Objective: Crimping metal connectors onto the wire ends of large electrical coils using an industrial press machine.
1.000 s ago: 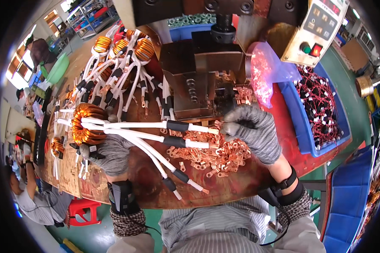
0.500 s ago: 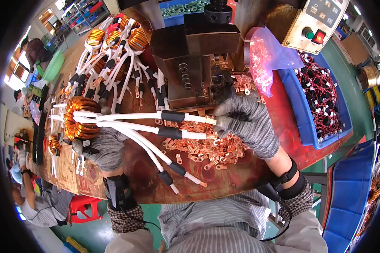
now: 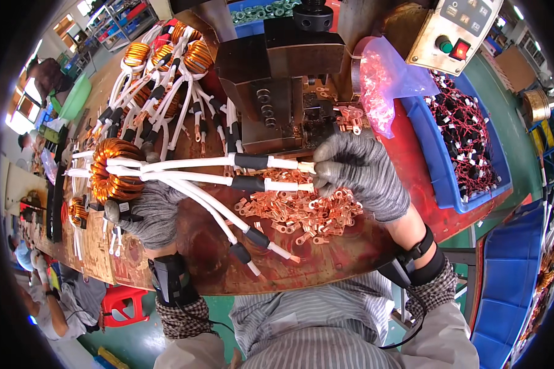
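My left hand (image 3: 152,215), in a grey knit glove, grips a copper-wound toroidal coil (image 3: 113,187) from beneath, thumb at its lower edge. White sleeved leads (image 3: 197,162) with black sleeve pieces stretch right from the coil. The upper two reach my right hand (image 3: 366,175), also gloved, whose fingertips pinch at the bare copper end (image 3: 306,166) of the top lead. Whether a lug sits there, hidden by the fingers, I cannot tell. Two lower leads (image 3: 255,237) slant down over the table. Beneath the right hand lies a heap of copper cable lugs (image 3: 301,215).
A dark metal press (image 3: 274,92) stands just beyond the hands, more lugs beside it. Finished-looking coils (image 3: 198,56) with leads pile at far left. At right are a plastic bag of lugs (image 3: 377,86), a blue bin (image 3: 440,166) of thin wires and a control box (image 3: 452,34).
The right hand and the lead ends have shifted slightly upward, toward the press. My left hand keeps its hold on the coil.
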Motion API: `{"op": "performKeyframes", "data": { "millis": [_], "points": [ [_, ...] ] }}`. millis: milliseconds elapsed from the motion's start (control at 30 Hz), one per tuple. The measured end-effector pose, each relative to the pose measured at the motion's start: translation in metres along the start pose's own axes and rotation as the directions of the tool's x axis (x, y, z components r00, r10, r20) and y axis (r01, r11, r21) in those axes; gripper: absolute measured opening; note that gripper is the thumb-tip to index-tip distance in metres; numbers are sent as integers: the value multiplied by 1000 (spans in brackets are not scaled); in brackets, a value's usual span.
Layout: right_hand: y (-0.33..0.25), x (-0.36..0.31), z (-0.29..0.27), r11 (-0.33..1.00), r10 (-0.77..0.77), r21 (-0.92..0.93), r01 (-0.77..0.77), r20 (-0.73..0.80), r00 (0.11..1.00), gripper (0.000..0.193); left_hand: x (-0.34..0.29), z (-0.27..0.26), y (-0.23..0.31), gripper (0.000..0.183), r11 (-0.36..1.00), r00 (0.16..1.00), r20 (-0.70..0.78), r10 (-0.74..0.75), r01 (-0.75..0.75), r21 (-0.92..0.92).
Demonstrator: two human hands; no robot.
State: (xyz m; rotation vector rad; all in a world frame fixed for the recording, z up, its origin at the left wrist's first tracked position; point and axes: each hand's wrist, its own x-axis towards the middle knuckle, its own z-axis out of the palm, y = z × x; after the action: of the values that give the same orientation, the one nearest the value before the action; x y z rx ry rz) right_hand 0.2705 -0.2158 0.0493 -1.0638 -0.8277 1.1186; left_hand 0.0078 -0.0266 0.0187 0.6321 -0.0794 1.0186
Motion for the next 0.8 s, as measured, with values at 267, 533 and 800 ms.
{"op": "performKeyframes", "data": {
  "millis": [267,533,800],
  "points": [
    [-4,20,-10,996,-39,72,46,-98,994,15,1,3,3,77,973,998,-40,-50,58,225],
    [-6,34,-6,997,-27,-70,17,-142,989,14,3,-6,9,74,984,996,-71,-46,58,169],
    [-5,45,-11,999,-36,-24,32,-172,984,17,7,2,9,74,976,994,-97,-57,76,204]
  ]
}}
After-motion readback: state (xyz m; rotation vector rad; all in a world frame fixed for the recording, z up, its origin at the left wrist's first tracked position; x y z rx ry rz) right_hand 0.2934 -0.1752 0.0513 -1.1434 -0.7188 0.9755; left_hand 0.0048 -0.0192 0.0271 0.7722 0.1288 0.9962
